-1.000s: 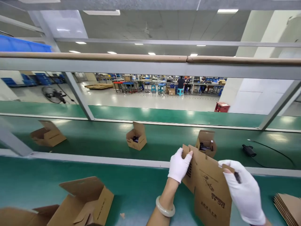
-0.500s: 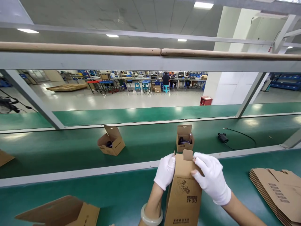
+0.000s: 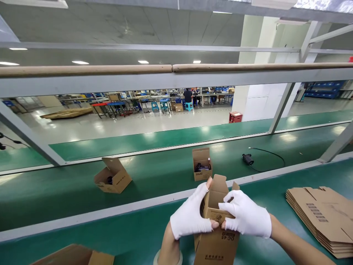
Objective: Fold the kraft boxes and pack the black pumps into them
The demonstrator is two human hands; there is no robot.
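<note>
A brown cardboard box [image 3: 216,246] printed "DC 45" stands near the bottom centre, its upper end open and flaps raised. My left hand [image 3: 191,213], in a white glove with bare fingertips, grips the left edge, thumb on the printed face. On the right side my right hand [image 3: 244,215], gloved the same way, holds the box's rim and front panel with its fingers bent. Both thumbs nearly meet on the front. The inside of the box is partly hidden by my fingers.
Two open boxes with dark parts, one at centre [image 3: 202,173] and one at left [image 3: 117,180], sit on the green belt. A black device with a cable [image 3: 248,159] lies right of them. Flat cardboard [image 3: 325,217] is stacked at right; another open box [image 3: 71,255] is bottom left.
My left hand has moved from the box's top corner to wrap its left side, thumb in front. My right hand has shifted down the front. The open end now shows, and the camera view has turned.
</note>
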